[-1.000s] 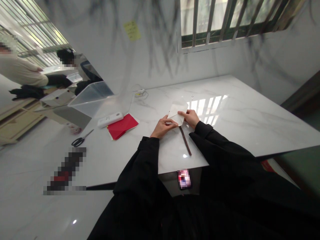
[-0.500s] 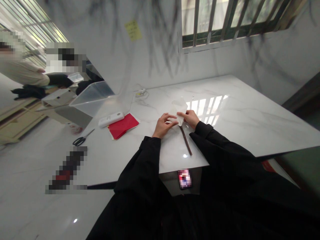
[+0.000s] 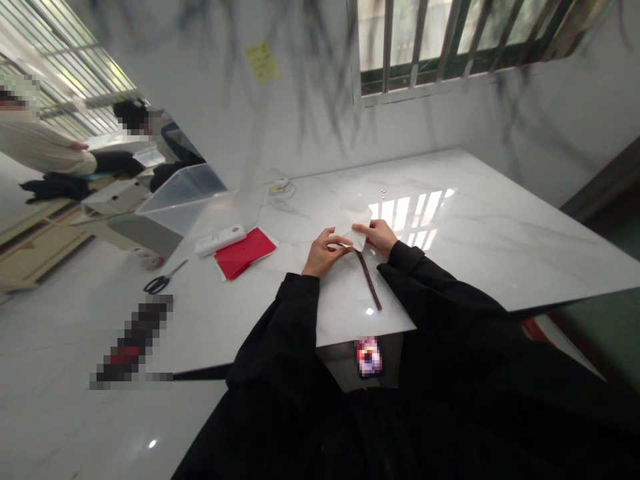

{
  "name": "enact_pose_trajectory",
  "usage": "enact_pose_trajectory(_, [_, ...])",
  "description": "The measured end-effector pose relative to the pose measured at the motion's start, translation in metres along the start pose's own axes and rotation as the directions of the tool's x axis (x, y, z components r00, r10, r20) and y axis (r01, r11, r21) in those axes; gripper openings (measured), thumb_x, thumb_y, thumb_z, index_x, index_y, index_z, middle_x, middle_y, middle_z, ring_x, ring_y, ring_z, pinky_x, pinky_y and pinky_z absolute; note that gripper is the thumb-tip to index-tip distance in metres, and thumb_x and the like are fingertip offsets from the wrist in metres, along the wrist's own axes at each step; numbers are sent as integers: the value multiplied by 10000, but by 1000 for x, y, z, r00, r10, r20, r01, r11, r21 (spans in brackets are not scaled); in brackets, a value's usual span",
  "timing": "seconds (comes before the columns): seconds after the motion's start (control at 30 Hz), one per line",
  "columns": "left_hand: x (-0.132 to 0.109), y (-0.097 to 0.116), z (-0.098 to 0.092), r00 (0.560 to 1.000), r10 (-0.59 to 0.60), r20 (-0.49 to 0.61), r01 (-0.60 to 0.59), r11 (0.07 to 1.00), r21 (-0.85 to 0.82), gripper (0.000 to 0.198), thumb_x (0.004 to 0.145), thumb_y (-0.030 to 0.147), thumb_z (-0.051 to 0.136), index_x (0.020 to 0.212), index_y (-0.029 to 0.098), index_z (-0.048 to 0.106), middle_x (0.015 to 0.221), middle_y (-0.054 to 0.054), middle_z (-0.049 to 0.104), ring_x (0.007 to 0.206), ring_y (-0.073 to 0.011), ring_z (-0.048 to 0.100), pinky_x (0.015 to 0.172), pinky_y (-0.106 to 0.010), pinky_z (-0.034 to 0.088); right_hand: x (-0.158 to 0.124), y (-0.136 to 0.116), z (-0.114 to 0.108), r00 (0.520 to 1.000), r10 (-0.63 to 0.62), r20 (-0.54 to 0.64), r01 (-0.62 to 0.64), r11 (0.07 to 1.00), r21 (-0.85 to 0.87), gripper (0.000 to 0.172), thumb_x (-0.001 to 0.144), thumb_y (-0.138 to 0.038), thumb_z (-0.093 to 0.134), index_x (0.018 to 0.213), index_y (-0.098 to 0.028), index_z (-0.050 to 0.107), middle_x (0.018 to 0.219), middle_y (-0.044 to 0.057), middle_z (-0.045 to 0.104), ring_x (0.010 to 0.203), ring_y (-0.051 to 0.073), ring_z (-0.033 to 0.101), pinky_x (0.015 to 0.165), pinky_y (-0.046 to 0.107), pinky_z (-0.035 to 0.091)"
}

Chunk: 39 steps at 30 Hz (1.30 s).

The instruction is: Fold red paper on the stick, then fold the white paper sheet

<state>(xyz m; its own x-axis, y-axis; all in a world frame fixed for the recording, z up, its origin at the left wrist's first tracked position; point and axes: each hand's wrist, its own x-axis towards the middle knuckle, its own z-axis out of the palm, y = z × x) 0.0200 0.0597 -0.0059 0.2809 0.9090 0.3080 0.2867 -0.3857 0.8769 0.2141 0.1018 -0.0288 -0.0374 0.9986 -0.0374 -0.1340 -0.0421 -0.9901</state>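
Observation:
A thin white sheet, apparently paper [image 3: 357,213], is held up over the table between my two hands. My right hand [image 3: 381,236] pinches its right side between thumb and fingers. At the sheet's lower left, the thumb and index finger of my left hand [image 3: 323,255] close together on its edge, by the top of a thin dark brown stick [image 3: 370,283]. The stick slants down from the sheet's lower tip toward the table's front edge. Whether the sheet is wrapped around the stick's upper end cannot be made out.
Left of my hands lie red paper sheets [image 3: 246,253], a white elongated device [image 3: 220,241] and black-handled scissors [image 3: 163,281]. A clear plastic bin [image 3: 183,193] stands behind them. A phone [image 3: 369,358] lies below the table edge [image 3: 367,338]. Other people are at the far left.
My left thumb and index finger have drawn together at the sheet's lower left edge. My right hand keeps its pinch. The whole view has shifted slightly.

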Motion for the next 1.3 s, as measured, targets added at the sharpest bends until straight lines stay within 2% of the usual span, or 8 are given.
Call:
enact_pose_trajectory(0.13, [1, 1, 2, 996, -1, -84, 1, 1000, 2, 450, 705, 582, 850, 878, 170, 803, 1368, -135, 597, 1091, -247, 665, 732, -264, 589, -2, -2, 1, 999, -8, 34, 8, 1000, -13, 350, 702, -425, 890, 747, -140, 692, 544, 22, 611, 579, 168, 585, 520, 270, 428])
enact_pose_trajectory(0.37, [6, -2, 4, 984, -30, -176, 24, 999, -35, 397, 691, 537, 865, 800, 169, 765, 1298, -142, 621, 1198, -297, 632, 759, -295, 587, -3, -3, 0, 996, -17, 85, 20, 999, -39, 373, 689, -467, 884, 757, -142, 713, 568, 34, 635, 603, 181, 607, 532, 276, 449])
enact_pose_trajectory(0.63, [6, -3, 11, 987, 7, -162, -26, 993, -113, 358, 756, 471, 828, 945, 179, 741, 1060, -84, 705, 984, -231, 689, 797, -335, 602, -6, -5, 0, 988, -39, 146, 57, 992, -116, 456, 651, -548, 878, 754, -136, 713, 555, 18, 611, 581, 156, 553, 532, 269, 395])
enact_pose_trajectory(0.83, [7, 0, 13, 981, -27, -194, -20, 972, -236, 889, 716, 446, 880, 1485, 247, 480, 1169, -101, 730, 1022, -251, 724, 848, -364, 613, -5, -4, 0, 986, -45, 158, 67, 989, -136, 481, 664, -578, 835, 744, -121, 708, 550, -6, 581, 522, 103, 451, 503, 263, 313])
enact_pose_trajectory(0.93, [8, 1, 13, 980, -75, -185, 19, 958, -288, 1067, 715, 474, 884, 1590, 250, 315, 1163, -124, 745, 1026, -271, 739, 862, -386, 613, -9, -8, 1, 985, -46, 164, 67, 990, -125, 460, 680, -556, 828, 744, -116, 710, 553, -9, 579, 513, 93, 433, 496, 261, 298])
enact_pose_trajectory(1.03, [8, 1, 13, 976, -106, -188, 50, 959, -281, 1018, 712, 517, 874, 1553, 218, 384, 1172, -139, 747, 1024, -281, 743, 866, -388, 608, -12, -11, 2, 985, -41, 170, 61, 991, -117, 438, 697, -533, 833, 741, -115, 709, 556, -5, 583, 514, 93, 430, 492, 261, 302])
enact_pose_trajectory(1.17, [9, 0, 14, 975, -117, -188, 65, 963, -262, 692, 712, 549, 852, 1243, 151, 658, 1102, -126, 767, 980, -268, 733, 849, -364, 595, -10, -9, 1, 985, -26, 173, 47, 992, -119, 440, 708, -534, 844, 763, -115, 719, 573, 2, 597, 514, 94, 428, 488, 257, 304])
enact_pose_trajectory(1.3, [11, -6, 15, 973, -129, -192, 69, 954, -293, 564, 710, 546, 845, 1072, 128, 735, 1033, -107, 775, 936, -250, 716, 833, -349, 582, -7, -6, 0, 984, -35, 177, 53, 994, -94, 501, 682, -609, 854, 729, -136, 693, 561, -6, 565, 513, 93, 422, 481, 253, 295])
